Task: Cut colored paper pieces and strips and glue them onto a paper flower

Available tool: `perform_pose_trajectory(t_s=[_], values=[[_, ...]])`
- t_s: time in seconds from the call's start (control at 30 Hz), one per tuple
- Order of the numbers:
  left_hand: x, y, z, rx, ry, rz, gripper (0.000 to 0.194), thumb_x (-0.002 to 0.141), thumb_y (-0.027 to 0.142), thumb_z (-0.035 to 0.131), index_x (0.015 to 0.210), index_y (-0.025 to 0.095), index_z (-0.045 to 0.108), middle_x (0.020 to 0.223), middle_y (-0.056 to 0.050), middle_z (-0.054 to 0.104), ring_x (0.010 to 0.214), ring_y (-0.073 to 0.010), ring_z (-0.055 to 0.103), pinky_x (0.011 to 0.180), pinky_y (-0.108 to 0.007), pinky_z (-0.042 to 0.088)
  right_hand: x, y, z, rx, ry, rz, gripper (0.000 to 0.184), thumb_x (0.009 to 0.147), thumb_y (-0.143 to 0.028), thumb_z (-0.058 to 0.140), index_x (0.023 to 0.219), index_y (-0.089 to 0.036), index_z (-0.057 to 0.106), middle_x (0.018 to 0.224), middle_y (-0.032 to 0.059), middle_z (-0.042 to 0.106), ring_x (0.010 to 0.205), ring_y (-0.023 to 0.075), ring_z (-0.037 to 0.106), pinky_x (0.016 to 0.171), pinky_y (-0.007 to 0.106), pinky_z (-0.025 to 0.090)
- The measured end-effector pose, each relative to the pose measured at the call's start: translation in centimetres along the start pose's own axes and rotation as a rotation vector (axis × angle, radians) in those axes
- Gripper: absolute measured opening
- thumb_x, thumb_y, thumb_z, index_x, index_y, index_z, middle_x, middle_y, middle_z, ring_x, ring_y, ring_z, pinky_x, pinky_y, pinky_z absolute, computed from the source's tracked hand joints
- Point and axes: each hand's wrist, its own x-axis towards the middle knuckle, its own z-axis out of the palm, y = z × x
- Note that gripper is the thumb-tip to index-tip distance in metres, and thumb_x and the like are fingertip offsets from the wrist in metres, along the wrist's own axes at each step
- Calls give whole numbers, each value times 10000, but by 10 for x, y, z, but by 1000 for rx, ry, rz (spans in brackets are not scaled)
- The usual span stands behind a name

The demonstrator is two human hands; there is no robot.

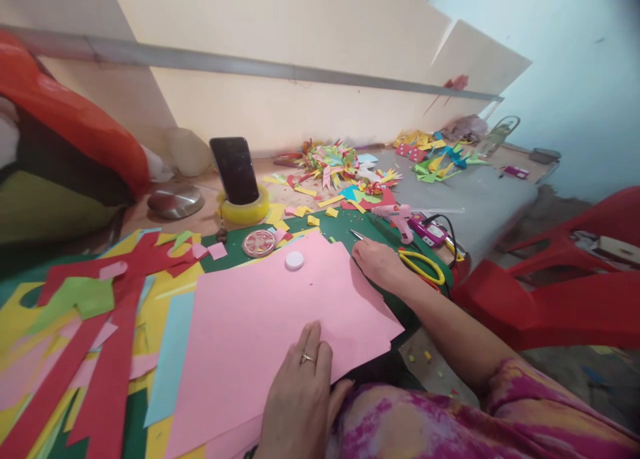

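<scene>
My left hand lies flat on a large sheet of pink paper, fingers stretched out and thumb apart near the front edge. More pink sheets show beneath it. At the right edge of the paper, my right hand is closed around scissors with yellow and red handles. Their pointed silver tip sticks out past my fingers, while the middle is hidden by the hand. A small white round cap rests on the paper near its far edge.
Cut red, yellow and green paper covers the left side. Behind stand a phone on a yellow tape roll, a metal lid and a paper-scrap pile. A pink glue gun and red chair are to the right.
</scene>
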Motion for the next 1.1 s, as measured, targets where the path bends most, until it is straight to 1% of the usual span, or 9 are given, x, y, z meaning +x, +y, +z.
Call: perform_pose_trajectory(t_s=[0.13, 0.37, 0.43, 0.6, 0.67, 0.8, 0.9, 1.0, 1.1], values=[[2, 0, -1, 28, 15, 9, 328, 1008, 333, 320, 1022, 132, 579, 1158, -186, 704, 1033, -259, 699, 777, -344, 607, -8, -4, -3, 7, -20, -85, 260, 997, -184, 412, 1049, -170, 667, 1042, 87, 683, 920, 177, 663, 710, 247, 444], [5, 1, -4, 55, 20, 10, 382, 1020, 334, 254, 998, 128, 574, 1133, -192, 713, 1012, -262, 709, 766, -350, 613, -5, -12, 2, -51, -17, -213, 238, 901, -27, 455, 986, -112, 660, 1006, 144, 672, 989, 235, 626, 709, 282, 437], [5, 1, -4, 62, 20, 4, 387, 1021, 334, 248, 1000, 129, 576, 1135, -189, 714, 1012, -258, 710, 766, -343, 613, -2, -10, 1, -58, -8, -191, 246, 900, -20, 441, 983, -108, 654, 1005, 154, 673, 979, 239, 628, 695, 282, 438], [4, 1, -4, 43, 28, 10, 357, 1014, 328, 281, 1010, 131, 579, 1136, -187, 714, 1017, -259, 708, 766, -348, 614, 0, 0, -7, -42, 49, -26, 276, 971, -101, 363, 1034, -99, 631, 1042, 180, 666, 959, 243, 645, 652, 273, 428], [3, 1, -4, 38, 26, 8, 351, 1014, 325, 284, 1003, 137, 580, 1143, -183, 712, 1026, -256, 705, 772, -346, 612, -5, 0, -11, -9, 55, -24, 260, 984, -145, 382, 1033, -121, 636, 1054, 148, 675, 966, 232, 648, 669, 266, 421], [4, 1, -4, 53, 28, 0, 377, 1020, 332, 260, 999, 135, 582, 1136, -175, 716, 1030, -251, 703, 777, -336, 610, -11, -9, -16, 82, 48, -99, 218, 968, -151, 433, 1013, -143, 647, 1029, 96, 705, 940, 188, 651, 708, 246, 398], [5, 2, -4, 46, 27, 0, 371, 1018, 324, 257, 988, 142, 578, 1133, -173, 718, 1027, -252, 704, 770, -340, 612, -1, -19, -21, 153, 39, -163, 186, 923, -130, 485, 972, -143, 664, 955, 81, 728, 855, 170, 652, 672, 240, 375], [4, 1, -3, 34, 19, 4, 358, 1013, 327, 270, 991, 141, 576, 1148, -179, 711, 1040, -258, 698, 775, -349, 613, 22, -28, -31, 221, 10, -250, 153, 842, -105, 552, 873, -157, 693, 861, 56, 739, 765, 159, 644, 604, 232, 349], [0, -1, 2, 34, -8, 6, 320, 998, 348, 339, 1033, 136, 576, 1196, -184, 688, 1081, -264, 680, 801, -351, 607, 51, -37, -39, 276, 8, -333, 252, 808, -60, 542, 972, -157, 706, 895, 46, 746, 774, 147, 644, 600, 214, 356]])
